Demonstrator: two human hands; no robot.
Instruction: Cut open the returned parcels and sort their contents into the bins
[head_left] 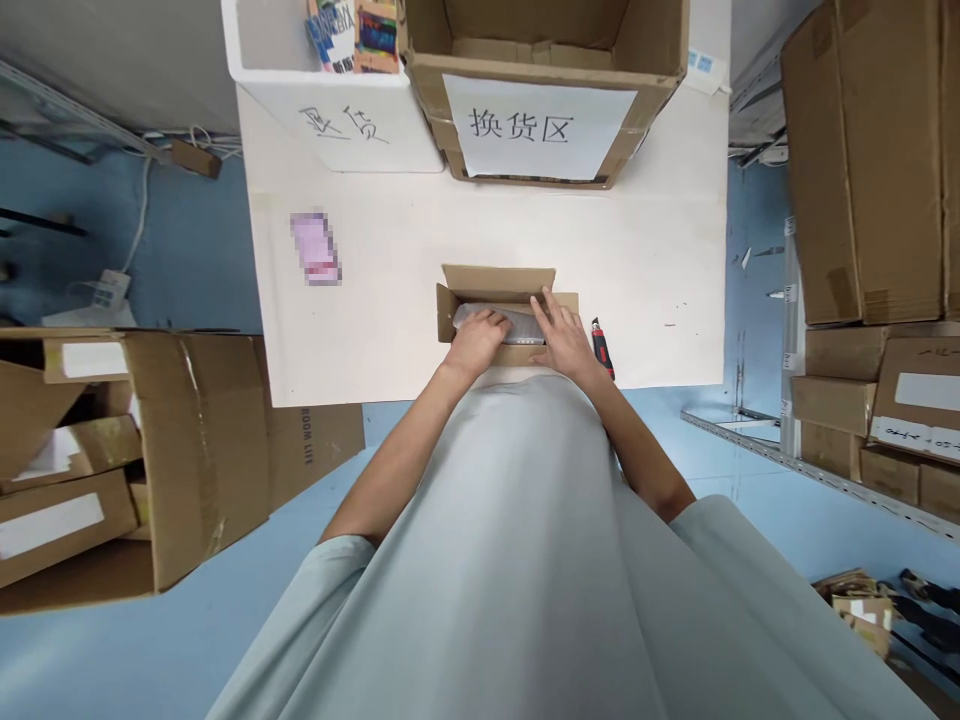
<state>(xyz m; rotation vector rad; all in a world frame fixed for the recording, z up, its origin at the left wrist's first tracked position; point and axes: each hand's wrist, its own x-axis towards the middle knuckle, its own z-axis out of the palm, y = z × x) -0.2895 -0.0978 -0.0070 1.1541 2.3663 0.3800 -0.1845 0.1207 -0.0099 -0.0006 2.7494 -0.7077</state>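
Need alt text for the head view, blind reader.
Left hand on a greyish item inside an open cardboard box on a white table; right hand at the box's right end. A red-and-black knife lies to the right; a white bin and larger carton stand behind.

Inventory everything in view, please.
carton: 1, brown, table's near edge
wrapped item: 1, greyish, inside carton
knife: 1, red-black, right of carton
table: 1, white, centre
pixelated item: 1, pink-purple, table's left
bin: 1, white, table's far left
packages: 2+, multicoloured, in bin
labelled box: 1, brown, right of bin
large box: 1, brown, left
stacked boxes: several, brown, far right
floor: 1, blue, below
shirt: 1, grey, bottom
left hand: 1, bare, on wrapped item
right hand: 1, bare, carton's right end
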